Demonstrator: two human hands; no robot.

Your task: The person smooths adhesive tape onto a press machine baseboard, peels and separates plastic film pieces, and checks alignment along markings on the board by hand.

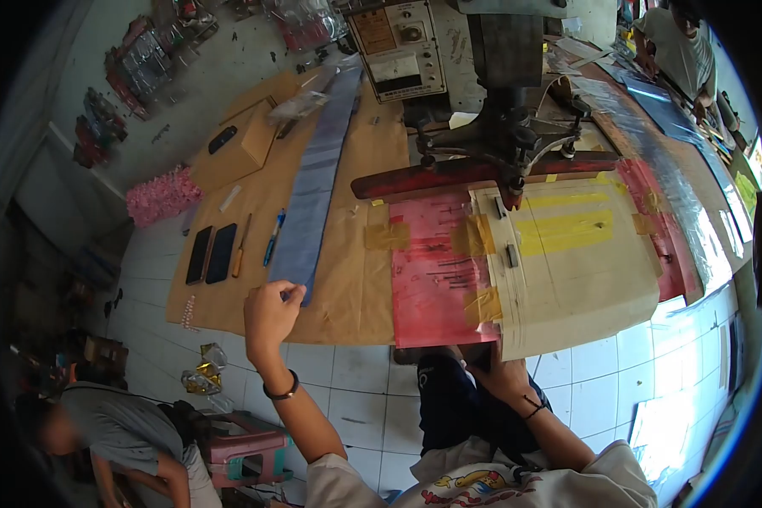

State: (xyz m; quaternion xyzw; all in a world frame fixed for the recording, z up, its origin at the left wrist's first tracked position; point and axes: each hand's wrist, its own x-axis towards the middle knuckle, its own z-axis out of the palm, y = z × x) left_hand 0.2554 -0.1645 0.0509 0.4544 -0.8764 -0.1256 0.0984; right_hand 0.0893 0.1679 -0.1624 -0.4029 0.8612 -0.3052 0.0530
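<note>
a long blue strip (322, 173) lies lengthwise on the brown-covered desk (356, 288), running from the back toward the person and slanting a little to the left at its near end. it is flat, narrow and smooth, pale greyish blue along most of its length, with a deeper blue showing at the near corner and faint creases across the middle. the person's left hand (271, 317) is at that near end, thumb and fingertips drawn together on the edge of the strip, so that the rest of it stretches away beyond the fingers.

the right hand (508, 378) is lower and farther right, at the near edge of a tan board (580, 288). its fingers are partly hidden there, and one cannot tell whether they are clamped on the board or apart. the board is broad and slightly tilted, marked with yellow stripes (567, 233), and two small dark blocks (511, 256) sit near its left side. it overlaps a red sheet (432, 296), to which brown tape (483, 305) is stuck.

a red bar (423, 179) under the press (508, 118) spans the far side of the board. left of the blue strip lie a blue pen (273, 239), an orange-handled tool (241, 247) and two dark phones (221, 252).
</note>
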